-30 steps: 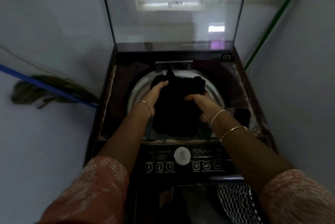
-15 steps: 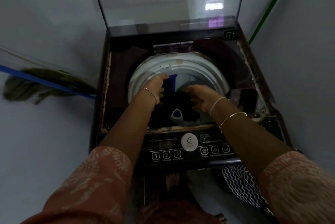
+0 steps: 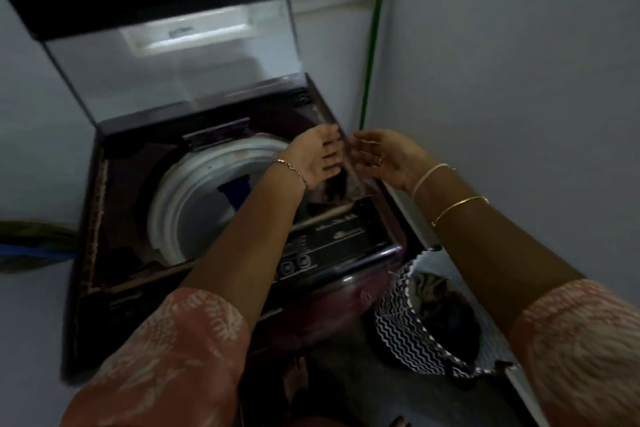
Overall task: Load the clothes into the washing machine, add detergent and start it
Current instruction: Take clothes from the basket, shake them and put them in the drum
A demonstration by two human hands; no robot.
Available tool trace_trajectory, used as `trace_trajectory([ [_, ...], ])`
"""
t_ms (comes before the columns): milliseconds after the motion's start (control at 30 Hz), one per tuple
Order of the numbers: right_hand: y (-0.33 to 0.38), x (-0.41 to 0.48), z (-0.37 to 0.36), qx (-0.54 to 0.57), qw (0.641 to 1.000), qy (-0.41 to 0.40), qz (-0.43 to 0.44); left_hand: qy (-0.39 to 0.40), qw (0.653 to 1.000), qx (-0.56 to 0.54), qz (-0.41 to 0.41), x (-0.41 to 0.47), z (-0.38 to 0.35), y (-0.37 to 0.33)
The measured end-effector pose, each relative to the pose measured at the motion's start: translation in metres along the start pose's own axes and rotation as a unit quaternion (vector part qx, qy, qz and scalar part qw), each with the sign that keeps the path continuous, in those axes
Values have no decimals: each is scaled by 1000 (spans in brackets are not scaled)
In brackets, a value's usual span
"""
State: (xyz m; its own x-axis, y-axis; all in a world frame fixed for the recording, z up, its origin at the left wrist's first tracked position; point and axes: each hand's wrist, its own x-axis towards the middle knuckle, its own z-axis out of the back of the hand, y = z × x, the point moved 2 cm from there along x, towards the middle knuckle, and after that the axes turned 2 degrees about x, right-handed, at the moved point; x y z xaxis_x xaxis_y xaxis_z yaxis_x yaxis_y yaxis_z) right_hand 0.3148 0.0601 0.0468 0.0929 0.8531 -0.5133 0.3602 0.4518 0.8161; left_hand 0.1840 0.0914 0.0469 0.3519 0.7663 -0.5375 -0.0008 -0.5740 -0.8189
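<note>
**Both hands empty over the washer's right edge**

Some blue cloth (image 3: 235,188) lay inside the white drum (image 3: 173,205) of the washing machine (image 3: 114,219), whose clear lid (image 3: 173,73) stood raised at the back edge. More dark clothes (image 3: 446,316) sat in a zigzag-patterned basket (image 3: 401,333) on the floor, just beside the machine's front right corner. The left hand (image 3: 317,156) hung over the machine's right edge, fingers straight and spread, holding nothing. The right hand (image 3: 388,158) was just beside it, past that edge, also loose and empty. Their fingertips were near, and blur hid whether they touched. The control panel (image 3: 322,243) ran along the front edge under the left forearm. A green pipe (image 3: 372,46) climbed the wall corner behind.
</note>
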Motion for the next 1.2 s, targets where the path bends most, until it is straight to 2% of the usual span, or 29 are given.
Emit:
trace_trajectory([
  [300, -5, -78, 178, 54, 993, -102, 25, 90, 995, 37, 33, -1, -175, 55],
  [533, -56, -108, 274, 111, 978, -174, -6, 124, 983, 74, 109, 13, -252, 132],
  [900, -189, -73, 374, 148, 942, -287, -90, 121, 958, 158, 207, 100, -280, 267],
  [1067, -242, -53, 421, 83, 925, -349, -126, 99, 949, 161, 252, 147, -272, 338],
  [1200, -298, -23, 446, 53, 920, -350, -166, 111, 936, 206, 264, 182, -267, 399],
])
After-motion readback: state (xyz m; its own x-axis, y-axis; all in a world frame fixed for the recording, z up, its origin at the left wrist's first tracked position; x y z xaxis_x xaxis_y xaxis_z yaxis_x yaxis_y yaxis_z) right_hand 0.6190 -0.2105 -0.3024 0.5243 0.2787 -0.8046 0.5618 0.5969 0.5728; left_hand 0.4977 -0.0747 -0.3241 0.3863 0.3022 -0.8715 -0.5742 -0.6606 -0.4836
